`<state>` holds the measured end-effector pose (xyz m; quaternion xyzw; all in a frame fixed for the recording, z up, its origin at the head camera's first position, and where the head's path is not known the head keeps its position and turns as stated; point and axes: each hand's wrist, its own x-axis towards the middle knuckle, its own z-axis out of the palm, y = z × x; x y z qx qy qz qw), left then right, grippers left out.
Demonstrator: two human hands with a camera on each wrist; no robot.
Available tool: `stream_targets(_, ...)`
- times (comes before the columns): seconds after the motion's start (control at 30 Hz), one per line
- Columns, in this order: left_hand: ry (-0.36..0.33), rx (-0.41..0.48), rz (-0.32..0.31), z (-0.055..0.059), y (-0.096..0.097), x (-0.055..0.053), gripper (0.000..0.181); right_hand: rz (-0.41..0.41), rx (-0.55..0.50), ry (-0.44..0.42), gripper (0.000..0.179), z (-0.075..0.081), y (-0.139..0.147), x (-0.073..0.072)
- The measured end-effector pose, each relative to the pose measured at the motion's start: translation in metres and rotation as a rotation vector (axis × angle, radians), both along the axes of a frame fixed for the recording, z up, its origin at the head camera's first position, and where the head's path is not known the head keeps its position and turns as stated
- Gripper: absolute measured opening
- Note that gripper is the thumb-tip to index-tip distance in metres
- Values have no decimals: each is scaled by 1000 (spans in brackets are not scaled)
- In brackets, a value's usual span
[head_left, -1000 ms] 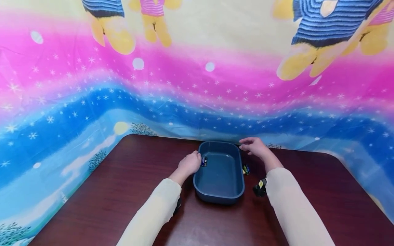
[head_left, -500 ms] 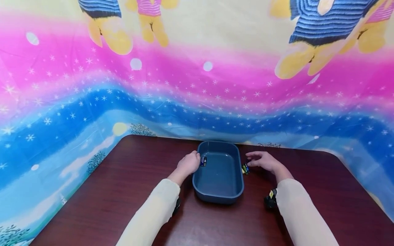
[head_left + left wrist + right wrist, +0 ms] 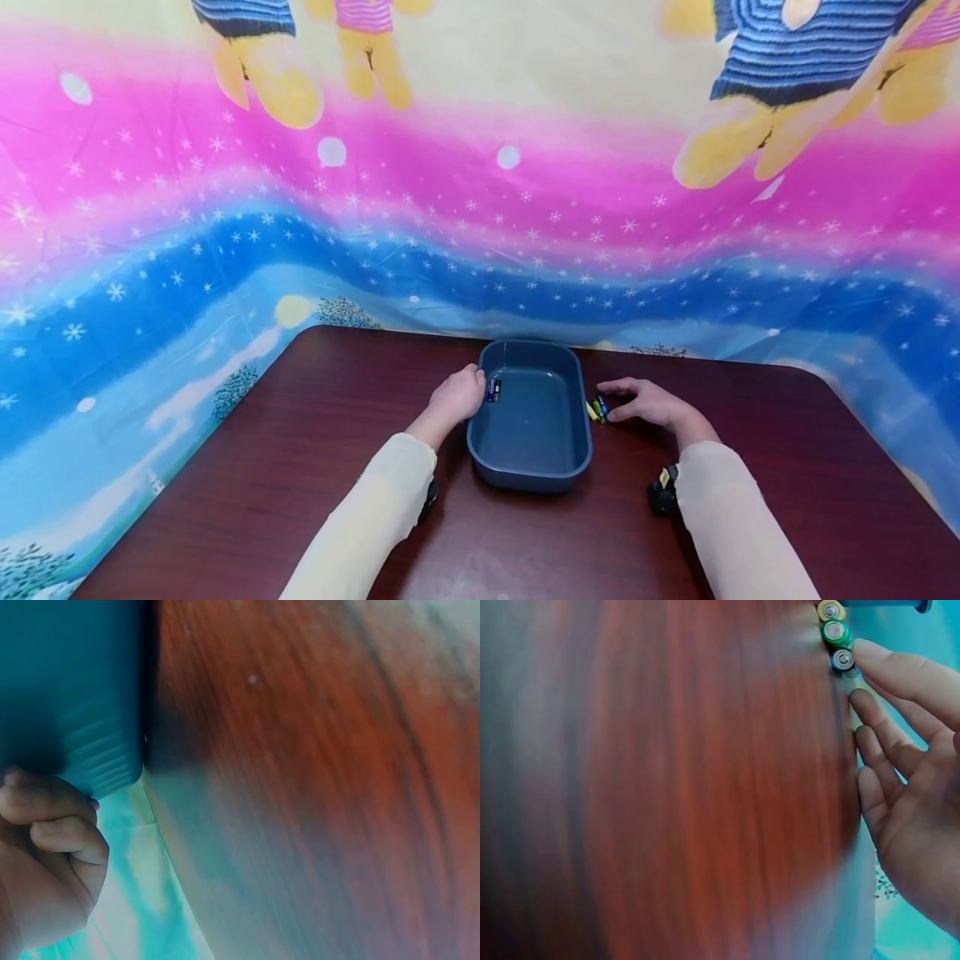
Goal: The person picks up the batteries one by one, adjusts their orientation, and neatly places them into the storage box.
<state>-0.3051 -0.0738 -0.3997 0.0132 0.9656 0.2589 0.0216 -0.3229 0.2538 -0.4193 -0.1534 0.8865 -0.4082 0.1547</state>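
A dark blue-grey plastic basin (image 3: 529, 433) sits on the table. My left hand (image 3: 459, 395) grips its left rim; in the left wrist view, curled fingers (image 3: 64, 832) lie against the ribbed outer wall. Inside the basin, small dark batteries (image 3: 493, 390) rest by that left side. Just outside the right wall, several batteries lie side by side: a yellow one (image 3: 831, 610), a green one (image 3: 835, 632) and a blue one (image 3: 844, 660). My right hand (image 3: 651, 403) is beside them, fingers spread and loosely bent, one fingertip close to the blue battery; whether it touches cannot be told.
The reddish-brown wooden table (image 3: 337, 400) extends on both sides of the basin. A printed cloth (image 3: 450, 208) with bears and snowflakes hangs behind its back edge. A black device (image 3: 663, 490) is at the right wrist.
My right hand has moved from above the basin's far right corner, back toward me and down to the batteries outside. The left hand keeps its grip on the rim.
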Motion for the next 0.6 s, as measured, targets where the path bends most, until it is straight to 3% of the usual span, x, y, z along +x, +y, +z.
stream_targets(0.27,2,-1,3,0,0,1,45,16,5,31,59,-4,0,0)
stream_targets(0.6,0,-4,2,1,1,1,43,43,118,77,55,-4,-3,-4)
